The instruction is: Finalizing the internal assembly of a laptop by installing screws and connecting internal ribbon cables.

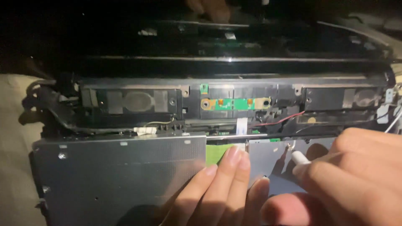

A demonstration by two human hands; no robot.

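Pressing flat, left hand [222, 184] fingers together on grey metal laptop chassis plate [121, 175], right hand [351, 180] pinching slim white tool [302, 159], tip over the plate's right part, top edge lost in darkness

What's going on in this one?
A person is working on an opened laptop with its insides exposed. The left hand rests its fingertips on the metal plate beside a green board. The right hand grips a white tool, its tip at the plate. Another person's hand shows dimly at the top.
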